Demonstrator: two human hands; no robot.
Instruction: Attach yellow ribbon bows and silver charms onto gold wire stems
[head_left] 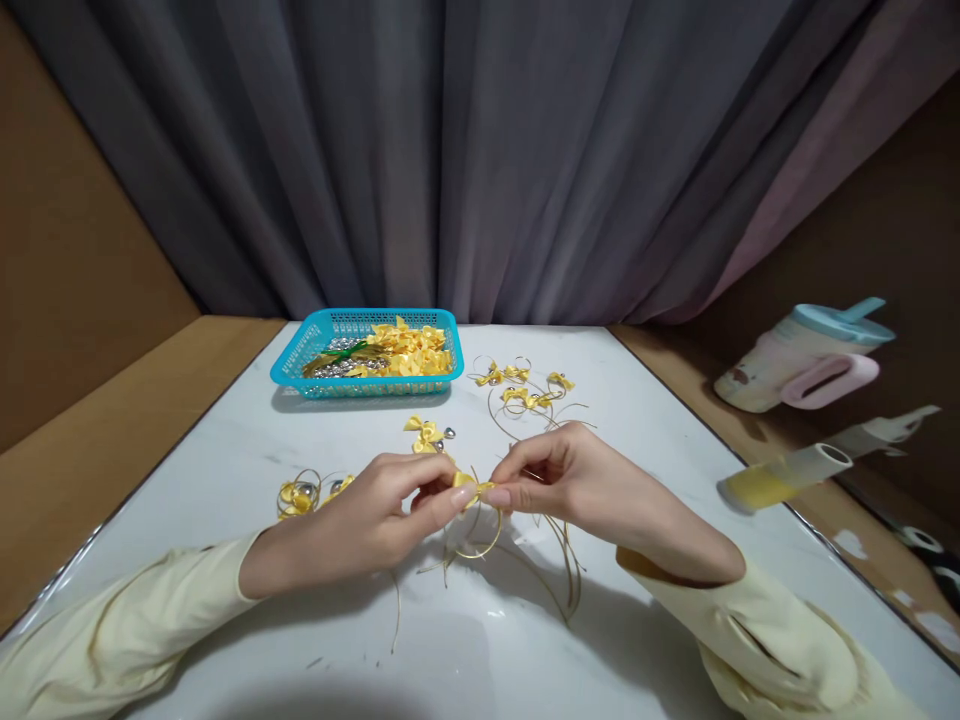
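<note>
Over the middle of the white table, my left hand [405,505] pinches the left side of a small yellow bow [474,490]. From the right, the thumb and forefinger of my right hand [559,475] close on the bow's other side. A thin gold cord [495,540] loops down below the bow. Just behind my fingers lie more yellow bows [425,436] with silver beads. Further bows on gold cords [525,398] are spread at the back right, and a coiled group [300,495] lies beyond my left forearm.
A blue basket [367,384] holding yellow bows, silver beads and a green tie stands at the back left. On the right are a lidded cup [795,355] with a pink handle, a tube with yellow contents [780,480] and a clear bottle [881,432]. Grey curtains [450,160] hang behind.
</note>
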